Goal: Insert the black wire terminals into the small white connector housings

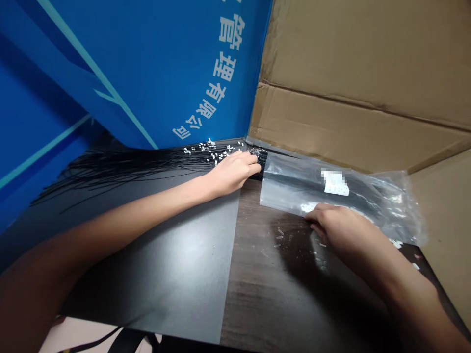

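Observation:
My left hand is closed at the end of a bundle of black wires, just at the left end of a clear plastic bag. The fingertips are partly hidden, curled over the wire ends. The bag lies flat, with a dark bundle showing through it and a white label on top. My right hand pinches the bag's near edge between thumb and fingers. More thin black wires with small white connectors spread out to the left, beyond my left forearm.
A blue panel with white characters rises behind the wires. Large cardboard stands behind and right of the bag. Small clear scraps litter the dark wood table; a grey mat covers its left part.

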`<state>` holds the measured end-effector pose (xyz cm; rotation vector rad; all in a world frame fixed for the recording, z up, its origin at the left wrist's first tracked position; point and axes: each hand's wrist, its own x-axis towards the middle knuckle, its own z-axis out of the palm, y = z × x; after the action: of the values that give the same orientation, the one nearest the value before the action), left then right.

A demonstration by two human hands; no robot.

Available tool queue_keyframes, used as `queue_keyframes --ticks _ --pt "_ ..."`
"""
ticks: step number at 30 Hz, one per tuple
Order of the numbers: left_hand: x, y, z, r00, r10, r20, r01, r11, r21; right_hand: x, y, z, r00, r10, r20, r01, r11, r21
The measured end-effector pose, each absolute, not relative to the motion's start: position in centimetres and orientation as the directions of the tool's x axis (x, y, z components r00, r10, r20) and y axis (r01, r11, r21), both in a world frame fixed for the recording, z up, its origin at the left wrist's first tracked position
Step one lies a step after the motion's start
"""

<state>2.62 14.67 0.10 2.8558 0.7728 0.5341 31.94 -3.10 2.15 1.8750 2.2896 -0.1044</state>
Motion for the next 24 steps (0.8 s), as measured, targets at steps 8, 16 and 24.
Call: queue_keyframes --ticks 8,16,24 --pt "-3.3 10.2 -0.3 0.602 0.696 0.392 0.512 -0.713 0.479 32.2 -3.2 2.8 -0.196 0.945 -0.260 0.975 0.217 0.053" --pt "-5.5 5.6 1.8 0.275 0.912 0.306 0.357 -0.392 0.848 32.1 -3.5 3.1 -0.207 0.921 -0.330 0.976 0.216 -0.011" --pt "-5.7 3.5 6.3 -0.082 0.966 0.245 -0.199 -0.256 0.946 33.1 -4.0 3.6 -0.063 0.948 -0.311 0.996 0.079 0.039"
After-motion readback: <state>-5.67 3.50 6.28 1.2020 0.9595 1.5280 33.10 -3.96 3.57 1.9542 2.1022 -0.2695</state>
